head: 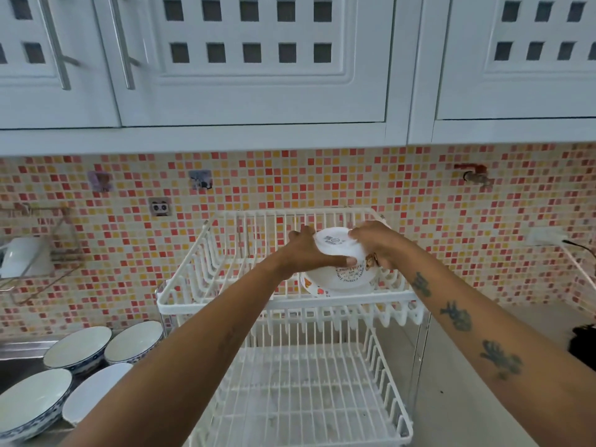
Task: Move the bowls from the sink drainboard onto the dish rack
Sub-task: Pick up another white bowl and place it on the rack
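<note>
A white two-tier wire dish rack (pixel 225 301) stands on the counter against the tiled wall. Over its top tier, both hands hold an upside-down white bowl (pixel 338 272) with printed pictures on its side. My left hand (pixel 309 253) grips its left rim and my right hand (pixel 377 243) its right side. Under it, another patterned bowl's rim (pixel 311 287) rests on the top tier. Several white bowls with blue patterned outsides sit upright at the lower left on the steel drainboard (pixel 22 346), among them one (pixel 77 348) at the back and one (pixel 29 401) in front.
White wall cabinets (pixel 251 66) with bar handles hang overhead. A wire shelf (pixel 42 253) is fixed to the wall at the left. A black object (pixel 583 346) lies on the counter at the right edge, below a wall socket (pixel 545 237).
</note>
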`<act>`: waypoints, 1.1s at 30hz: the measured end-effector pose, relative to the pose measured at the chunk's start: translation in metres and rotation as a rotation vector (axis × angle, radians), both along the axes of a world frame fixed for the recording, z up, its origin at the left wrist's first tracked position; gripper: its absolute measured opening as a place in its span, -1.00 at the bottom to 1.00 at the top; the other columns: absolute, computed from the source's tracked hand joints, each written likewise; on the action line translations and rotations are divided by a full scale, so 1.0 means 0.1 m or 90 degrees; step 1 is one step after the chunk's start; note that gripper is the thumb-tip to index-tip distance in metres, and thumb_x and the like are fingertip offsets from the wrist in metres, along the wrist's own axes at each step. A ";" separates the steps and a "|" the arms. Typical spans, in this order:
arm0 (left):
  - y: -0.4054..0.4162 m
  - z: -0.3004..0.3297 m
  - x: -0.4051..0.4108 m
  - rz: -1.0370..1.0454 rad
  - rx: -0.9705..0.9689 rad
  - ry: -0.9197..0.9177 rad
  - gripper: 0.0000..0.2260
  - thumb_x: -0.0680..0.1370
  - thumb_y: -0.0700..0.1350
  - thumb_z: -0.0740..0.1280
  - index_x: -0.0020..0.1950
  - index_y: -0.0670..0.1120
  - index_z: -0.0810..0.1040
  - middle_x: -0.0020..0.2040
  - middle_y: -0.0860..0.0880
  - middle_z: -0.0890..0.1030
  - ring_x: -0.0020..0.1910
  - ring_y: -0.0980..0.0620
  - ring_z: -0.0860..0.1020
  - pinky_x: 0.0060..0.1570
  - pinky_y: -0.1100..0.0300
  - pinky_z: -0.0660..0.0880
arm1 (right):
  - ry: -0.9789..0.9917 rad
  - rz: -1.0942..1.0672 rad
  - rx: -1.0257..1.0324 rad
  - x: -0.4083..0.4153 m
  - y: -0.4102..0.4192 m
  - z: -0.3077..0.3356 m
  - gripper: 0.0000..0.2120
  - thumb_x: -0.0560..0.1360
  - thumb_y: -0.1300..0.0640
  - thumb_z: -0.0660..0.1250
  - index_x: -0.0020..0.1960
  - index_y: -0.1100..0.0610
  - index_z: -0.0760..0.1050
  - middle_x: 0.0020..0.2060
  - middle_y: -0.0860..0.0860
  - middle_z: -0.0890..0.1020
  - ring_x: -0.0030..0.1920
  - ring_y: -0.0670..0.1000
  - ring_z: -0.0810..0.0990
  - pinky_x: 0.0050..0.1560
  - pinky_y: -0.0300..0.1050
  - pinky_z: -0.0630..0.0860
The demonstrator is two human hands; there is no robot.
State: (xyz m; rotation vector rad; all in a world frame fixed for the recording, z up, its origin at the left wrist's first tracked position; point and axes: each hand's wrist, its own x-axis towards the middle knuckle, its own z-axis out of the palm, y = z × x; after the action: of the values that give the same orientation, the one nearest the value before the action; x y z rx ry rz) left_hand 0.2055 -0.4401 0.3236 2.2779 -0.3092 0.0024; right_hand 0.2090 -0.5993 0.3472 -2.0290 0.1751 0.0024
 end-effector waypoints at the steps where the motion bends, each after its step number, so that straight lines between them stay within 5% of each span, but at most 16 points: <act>1: 0.01 0.01 0.01 -0.006 -0.035 0.034 -0.15 0.31 0.19 0.54 0.44 -0.13 0.25 0.35 -0.13 0.33 0.32 -0.13 0.40 0.30 -0.07 0.46 | 0.011 -0.004 -0.015 0.01 0.00 -0.01 -0.63 0.56 0.17 0.21 0.34 0.24 0.40 0.03 0.20 0.60 -0.07 0.19 0.63 -0.01 0.06 0.60; 7: -0.06 0.06 0.08 -0.013 -0.190 0.187 -0.42 0.54 0.22 0.28 0.37 -0.18 0.42 0.27 -0.20 0.57 0.23 -0.21 0.55 0.25 -0.21 0.46 | 0.031 -0.009 -0.021 0.07 -0.01 -0.07 -0.63 0.58 0.16 0.14 0.37 0.23 0.36 0.14 0.22 0.59 0.02 0.16 0.59 -0.04 -0.04 0.45; 12: -0.11 -0.03 0.16 0.024 -0.127 0.179 -0.39 0.55 0.14 0.29 0.48 -0.05 0.14 0.34 -0.15 0.46 0.25 -0.18 0.50 0.05 -0.02 0.51 | 0.074 0.000 -0.055 0.01 -0.02 -0.10 -0.58 0.62 0.15 0.03 0.46 0.14 0.25 0.26 0.28 0.47 0.12 0.34 0.55 0.09 0.38 0.52; 18: -0.08 -0.05 0.16 0.018 -0.122 0.166 -0.40 0.54 0.17 0.29 0.47 -0.05 0.18 0.32 -0.15 0.48 0.23 -0.18 0.51 0.07 0.01 0.48 | 0.083 0.010 -0.066 0.01 -0.01 -0.13 -0.63 0.62 0.14 -0.01 0.39 0.14 0.29 0.09 0.27 0.54 0.01 0.28 0.58 0.10 0.36 0.52; 21: 0.00 -0.03 0.11 -0.003 -0.150 0.180 -0.44 0.56 0.21 0.24 0.42 -0.09 0.30 0.35 -0.13 0.49 0.29 -0.17 0.48 0.29 -0.13 0.43 | 0.064 0.000 -0.090 0.01 0.01 -0.13 -0.62 0.61 0.14 0.03 0.39 0.19 0.32 0.09 0.26 0.56 0.02 0.26 0.59 0.06 0.22 0.58; 24: 0.11 0.03 0.02 0.013 -0.168 0.181 -0.40 0.60 0.23 0.14 0.50 -0.13 0.26 0.51 -0.14 0.32 0.46 -0.22 0.31 0.40 -0.18 0.27 | -0.025 -0.024 -0.180 -0.05 0.02 -0.09 -0.60 0.60 0.12 0.12 0.39 0.26 0.36 0.04 0.17 0.59 -0.11 0.12 0.56 -0.19 -0.08 0.51; 27: 0.30 0.16 -0.13 0.019 -0.226 0.137 -0.39 0.61 0.23 0.08 0.56 -0.08 0.14 0.58 -0.11 0.17 0.54 -0.17 0.16 0.44 -0.19 0.15 | -0.193 -0.059 -0.240 -0.14 0.14 -0.01 -0.59 0.59 0.11 0.21 0.38 0.26 0.40 0.36 0.20 0.47 0.24 0.19 0.51 0.13 -0.07 0.44; 30: 0.61 0.32 -0.28 0.017 -0.302 0.113 -0.41 0.62 0.22 0.06 0.57 -0.06 0.12 0.58 -0.12 0.14 0.55 -0.19 0.13 0.44 -0.19 0.17 | -0.332 0.006 -0.142 -0.32 0.48 0.15 -0.65 0.56 0.08 0.27 0.31 0.19 0.50 0.36 0.12 0.50 0.21 0.08 0.52 0.01 -0.35 0.46; 33: 1.02 0.51 -0.43 0.050 -0.373 0.059 -0.45 0.63 0.19 0.07 0.52 -0.11 0.24 0.53 -0.14 0.25 0.48 -0.21 0.25 0.38 -0.11 0.32 | -0.407 0.102 -0.042 -0.51 0.97 0.30 -0.73 0.56 0.06 0.28 0.22 0.07 0.57 0.22 0.04 0.59 0.11 -0.03 0.56 -0.03 -0.22 0.47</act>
State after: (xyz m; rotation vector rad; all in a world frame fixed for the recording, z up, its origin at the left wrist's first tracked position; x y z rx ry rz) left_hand 0.1628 -0.3382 0.3747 1.7004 -0.1428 0.0251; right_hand 0.1580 -0.5024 0.3774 -2.0018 -0.3937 -0.5489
